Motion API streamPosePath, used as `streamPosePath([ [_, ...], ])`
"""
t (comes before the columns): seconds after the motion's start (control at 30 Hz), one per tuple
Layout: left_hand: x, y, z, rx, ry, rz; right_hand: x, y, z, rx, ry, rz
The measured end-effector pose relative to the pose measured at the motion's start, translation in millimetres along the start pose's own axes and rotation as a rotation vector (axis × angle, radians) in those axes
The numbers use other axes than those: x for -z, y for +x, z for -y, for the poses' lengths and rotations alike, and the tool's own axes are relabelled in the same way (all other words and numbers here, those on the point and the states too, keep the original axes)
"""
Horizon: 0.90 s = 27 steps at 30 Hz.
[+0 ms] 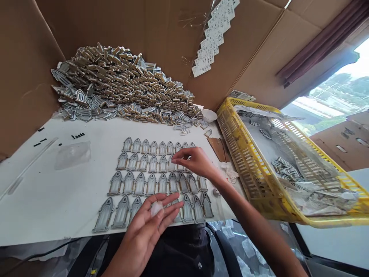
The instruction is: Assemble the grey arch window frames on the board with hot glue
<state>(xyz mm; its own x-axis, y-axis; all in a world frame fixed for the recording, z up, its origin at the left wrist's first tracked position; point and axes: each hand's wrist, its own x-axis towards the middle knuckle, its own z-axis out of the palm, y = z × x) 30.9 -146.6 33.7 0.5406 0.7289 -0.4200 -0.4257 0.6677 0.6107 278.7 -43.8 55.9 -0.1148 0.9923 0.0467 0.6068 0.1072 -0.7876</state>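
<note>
Palm up near the table's front edge, my left hand (151, 219) has its fingers extended and its thumb resting on a small translucent white piece (156, 208). My right hand (196, 162) reaches over the second row, thumb and fingertips pinched together just above one of the arch-shaped frames. Whatever is in that pinch is too small to make out. Below both hands, small grey arched window-shaped pieces (150, 184) with pale centres lie flat in several rows. My left hand hides part of the front row, and my right hand covers some pieces at the right.
A tall heap of similar arched pieces (123, 84) lies against the cardboard wall. A white bowl (209, 115) sits beside a yellow plastic crate (248, 154), which holds more pieces and crumpled wrapping. Left on the white table (37, 192) are a clear plastic bag (72, 154) and small black bits.
</note>
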Motion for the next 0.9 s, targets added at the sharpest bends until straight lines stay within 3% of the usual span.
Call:
streamPosePath([
  [0.33, 6.9, 4.4, 11.4, 0.111, 0.232, -0.032, -22.6, 39.1, -24.5, 0.042, -0.037, 0.119],
  [0.9, 9.6, 10.8, 12.1, 0.115, 0.318, -0.141, -31.5, 48.9, -30.9, 0.082, -0.032, 0.197],
])
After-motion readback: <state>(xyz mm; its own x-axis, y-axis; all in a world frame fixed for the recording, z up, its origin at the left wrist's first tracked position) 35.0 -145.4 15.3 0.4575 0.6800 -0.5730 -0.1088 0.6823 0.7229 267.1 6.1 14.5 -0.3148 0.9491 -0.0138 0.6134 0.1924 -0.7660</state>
